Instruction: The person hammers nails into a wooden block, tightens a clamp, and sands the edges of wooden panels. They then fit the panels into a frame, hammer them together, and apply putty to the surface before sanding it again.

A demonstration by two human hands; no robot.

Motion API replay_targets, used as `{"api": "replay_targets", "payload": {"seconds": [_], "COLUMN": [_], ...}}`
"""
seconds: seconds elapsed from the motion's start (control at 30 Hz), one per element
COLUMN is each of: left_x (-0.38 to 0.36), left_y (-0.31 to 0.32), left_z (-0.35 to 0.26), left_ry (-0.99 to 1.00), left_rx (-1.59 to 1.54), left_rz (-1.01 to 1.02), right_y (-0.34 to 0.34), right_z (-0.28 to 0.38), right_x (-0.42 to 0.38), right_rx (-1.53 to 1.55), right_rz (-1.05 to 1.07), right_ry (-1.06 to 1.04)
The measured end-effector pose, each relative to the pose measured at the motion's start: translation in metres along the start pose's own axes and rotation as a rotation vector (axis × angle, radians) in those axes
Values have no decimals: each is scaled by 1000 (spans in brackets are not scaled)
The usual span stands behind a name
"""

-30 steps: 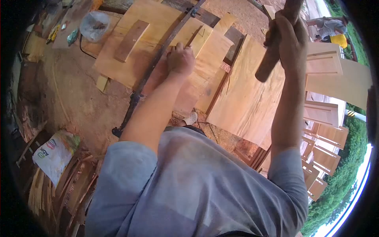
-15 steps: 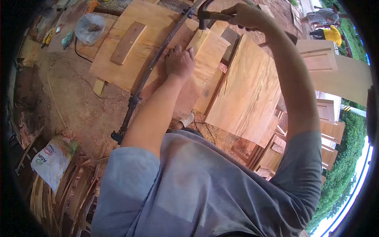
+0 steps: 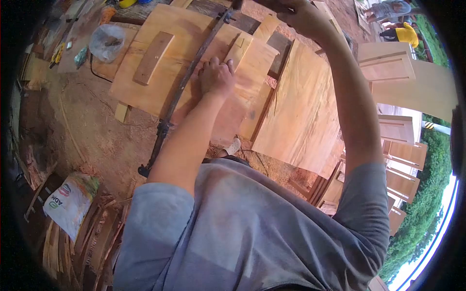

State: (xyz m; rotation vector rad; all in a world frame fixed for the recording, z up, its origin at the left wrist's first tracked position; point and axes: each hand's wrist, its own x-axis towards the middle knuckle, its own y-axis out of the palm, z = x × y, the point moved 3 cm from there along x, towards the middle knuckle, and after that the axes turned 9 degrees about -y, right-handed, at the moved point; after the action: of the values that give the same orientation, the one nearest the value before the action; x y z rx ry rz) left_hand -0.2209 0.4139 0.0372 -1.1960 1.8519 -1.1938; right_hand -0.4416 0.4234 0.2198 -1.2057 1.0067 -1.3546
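My left hand (image 3: 217, 77) is closed on the lower end of a small wood block (image 3: 239, 51), which lies on a wide wooden panel (image 3: 194, 36). A nail stands near the block's upper end. Raised at the top edge of the view, my right hand (image 3: 302, 18) is wrapped round the handle of a hammer (image 3: 274, 5), whose head is out of view. A long metal bar clamp (image 3: 187, 72) crosses the panel just left of my left hand. Another wood block (image 3: 154, 58) lies on the panel left of the clamp.
A second large panel (image 3: 303, 106) lies to the right. A plastic bag (image 3: 107, 42) sits at the upper left, a printed sack (image 3: 71, 203) and wood strips at the lower left. Two people (image 3: 407, 35) are at the far upper right, beyond several cabinet doors (image 3: 388, 70).
My right hand has risen with the hammer, and the hammer head has left the view above the nail. My left hand still holds the block. The view has shifted slightly.
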Motion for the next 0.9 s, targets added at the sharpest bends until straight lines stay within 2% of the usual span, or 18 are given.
{"api": "replay_targets", "payload": {"seconds": [0.03, 0.07, 0.13, 0.17, 0.27, 0.33, 0.43, 0.47, 0.53, 0.57, 0.6, 0.67, 0.7, 0.77, 0.87, 0.9], "left_x": [0, 3, 3, 5, 8, 3, 3, 1, 2, 1, 3, 2, 2, 3, 1, 2], "left_y": [3, 7, 16, 20, 17, 17, 10, 7, 5, 8, 9, 9, 7, 4, 2, 1], "left_z": [0, 2, 5, 6, 4, 6, 5, 5, 4, 5, 4, 4, 4, 1, 1, 0], "left_ry": [5, -3, -1, 15, 22, 8, 13, 23, 42, 51, 57, 59, 59, 59, 54, 47], "left_rx": [3, 0, 0, 24, 29, 18, -32, -20, -9, -9, -10, -3, 5, 14, 46, 60], "left_rz": [5, 1, -7, -18, -38, -26, -56, -55, -61, -83, -108, -99, -96, -80, -55, -49], "right_y": [-3, 0, 21, 35, 18, 15, 9, 13, 43, 58, 45, 24, 24, 20, 21, 27], "right_z": [6, 10, 17, 7, 31, 29, 11, 10, 4, -3, 14, 23, 25, 28, 34, 35], "right_x": [-5, -5, -6, -5, -25, -35, -58, -66, -85, -94, -97, -91, -92, -87, -84, -83], "right_rx": [-84, -82, -29, -20, -66, -58, 376, 378, 901, 690, 754, 704, 711, 827, 761, 586], "right_rz": [-176, -179, 422, 518, 386, 381, -19, -17, 13, -47, -11, 191, 190, -43, -77, -17], "right_ry": [-36, -28, 37, 56, 132, 178, 263, 265, 285, 235, 416, 516, 526, 424, 435, 398]}}
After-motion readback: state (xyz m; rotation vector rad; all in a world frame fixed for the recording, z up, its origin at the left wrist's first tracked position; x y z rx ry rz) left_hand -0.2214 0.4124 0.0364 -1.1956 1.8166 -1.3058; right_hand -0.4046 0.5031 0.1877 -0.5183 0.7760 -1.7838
